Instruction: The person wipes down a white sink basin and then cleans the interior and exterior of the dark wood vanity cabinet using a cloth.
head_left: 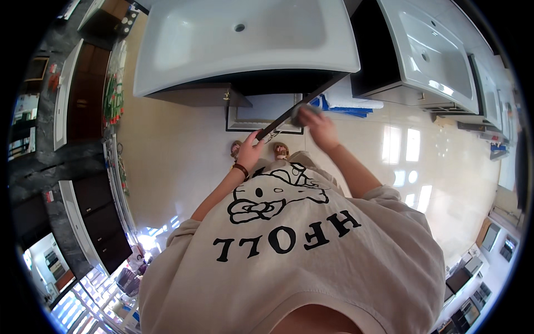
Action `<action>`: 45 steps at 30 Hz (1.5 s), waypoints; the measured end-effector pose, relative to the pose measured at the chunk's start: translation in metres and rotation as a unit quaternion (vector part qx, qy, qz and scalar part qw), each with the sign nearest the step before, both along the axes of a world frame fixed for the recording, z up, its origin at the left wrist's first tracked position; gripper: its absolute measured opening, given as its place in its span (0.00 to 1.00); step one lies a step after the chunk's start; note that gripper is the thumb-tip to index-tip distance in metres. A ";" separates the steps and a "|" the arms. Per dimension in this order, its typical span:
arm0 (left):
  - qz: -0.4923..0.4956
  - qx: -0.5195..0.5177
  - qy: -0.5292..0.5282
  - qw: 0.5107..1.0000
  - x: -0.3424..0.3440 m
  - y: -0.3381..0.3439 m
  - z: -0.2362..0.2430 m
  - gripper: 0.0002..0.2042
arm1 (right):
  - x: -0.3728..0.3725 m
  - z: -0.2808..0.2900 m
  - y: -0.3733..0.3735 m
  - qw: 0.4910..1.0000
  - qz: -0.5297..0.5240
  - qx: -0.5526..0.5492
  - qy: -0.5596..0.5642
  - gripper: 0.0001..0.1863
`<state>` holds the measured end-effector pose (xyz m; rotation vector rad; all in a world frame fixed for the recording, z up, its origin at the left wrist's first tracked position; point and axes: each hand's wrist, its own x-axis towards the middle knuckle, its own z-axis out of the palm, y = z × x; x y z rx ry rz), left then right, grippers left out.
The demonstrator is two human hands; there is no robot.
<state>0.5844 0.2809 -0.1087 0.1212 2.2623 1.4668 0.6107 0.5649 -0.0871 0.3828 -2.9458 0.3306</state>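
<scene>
Centre of frame: apparent wiping step. Left hand (254,144) pinches the open cabinet door (280,122); right hand (319,128) clasps a grey cloth (298,116) against it. The next stroke needs steady support.

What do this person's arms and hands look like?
The left hand and right hand are ungloved, with no cables visible. Loose beige sleeves end around the elbows. A dark brown bracelet circles the left wrist; none shows on the right.
</scene>
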 end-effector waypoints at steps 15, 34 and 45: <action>-0.012 -0.027 -0.045 0.999 -0.006 -0.002 0.009 0.19 | -0.022 0.011 -0.042 0.996 0.016 -0.092 -0.007 0.33; 0.002 0.046 0.042 0.998 0.002 0.002 0.001 0.22 | -0.038 -0.010 0.040 0.988 -0.146 -0.047 0.036 0.41; -0.020 -0.005 0.005 1.000 0.002 -0.002 0.009 0.24 | -0.020 -0.012 -0.037 0.989 0.143 0.017 -0.029 0.38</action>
